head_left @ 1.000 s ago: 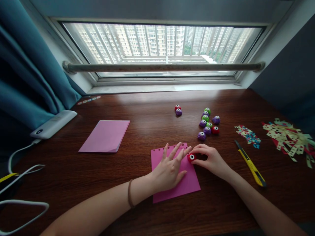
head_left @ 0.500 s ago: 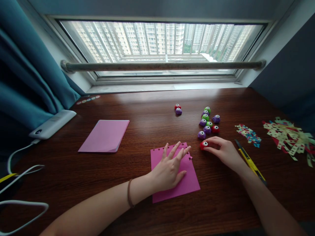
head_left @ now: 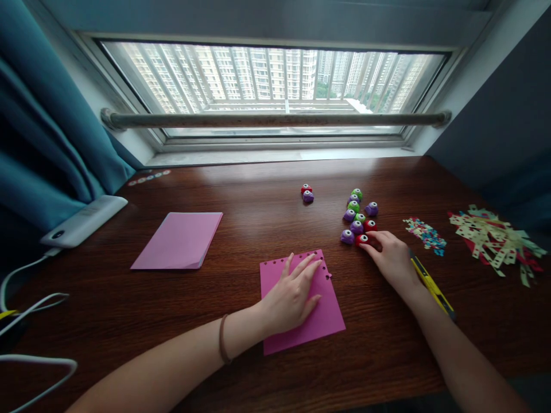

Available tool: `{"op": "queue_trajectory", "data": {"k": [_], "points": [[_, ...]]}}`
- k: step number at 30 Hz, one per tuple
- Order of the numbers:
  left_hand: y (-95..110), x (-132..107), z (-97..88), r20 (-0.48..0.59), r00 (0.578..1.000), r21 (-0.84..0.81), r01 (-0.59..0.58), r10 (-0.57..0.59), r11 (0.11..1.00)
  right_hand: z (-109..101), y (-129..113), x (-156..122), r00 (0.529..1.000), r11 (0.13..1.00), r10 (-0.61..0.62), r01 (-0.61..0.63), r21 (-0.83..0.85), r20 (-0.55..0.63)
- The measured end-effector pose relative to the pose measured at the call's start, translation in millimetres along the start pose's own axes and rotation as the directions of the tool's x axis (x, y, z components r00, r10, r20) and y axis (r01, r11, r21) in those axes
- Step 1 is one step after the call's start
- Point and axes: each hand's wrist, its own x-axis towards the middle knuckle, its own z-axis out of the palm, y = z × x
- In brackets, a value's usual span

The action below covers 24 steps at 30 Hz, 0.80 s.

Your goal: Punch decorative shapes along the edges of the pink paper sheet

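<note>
My left hand [head_left: 291,295] lies spread over a bright pink sheet of paper [head_left: 321,321], fingers pointing to its far edge. Small punched shapes run along that edge and down the upper right corner. To the right, my right hand [head_left: 390,258] pinches a red craft punch [head_left: 361,240] between thumb and fingertips, at the near end of a cluster of small punches. Beside it sit a purple punch [head_left: 347,236] and another red punch [head_left: 370,226]. Several more purple and green ones, with white round tops, extend behind.
A yellow utility knife [head_left: 433,287] lies by my right wrist. Confetti bits [head_left: 426,235] and a heap of punched paper strips [head_left: 495,238] lie at the right. Leftward are a pink paper stack [head_left: 176,241], a white power bank [head_left: 84,221] and its cable. Two punches [head_left: 307,194] stand farther back.
My right hand has carried the red punch away from beside the sheet, back and rightward to the punch cluster. My left hand stays on the pink sheet, its fingers a little closer together.
</note>
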Motion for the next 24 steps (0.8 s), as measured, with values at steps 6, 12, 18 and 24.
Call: {"op": "queue_trajectory", "data": {"k": [6,12,18,24], "points": [[0.7,-0.7,2.2,-0.088,0.996,0.02,-0.013,0.015,1.0,6.3,-43.4,-27.3,0.992,0.988,-0.083,0.069,0.134,0.099],[1.4,-1.7,2.9,-0.133,0.99,0.14,-0.026,0.045,0.99,21.1,-65.2,-44.8,0.935,0.965,-0.135,0.049,0.259,0.328],[2.2,-1.8,0.6,-0.141,0.99,0.029,0.0,0.004,1.0,22.2,-67.4,-49.5,0.948,0.902,-0.16,0.027,0.431,0.275],[1.4,-1.7,-2.6,-0.109,0.974,-0.301,0.155,-0.196,0.941,27.7,-78.8,-66.3,0.942,0.85,-0.287,0.167,0.5,0.174]]}}
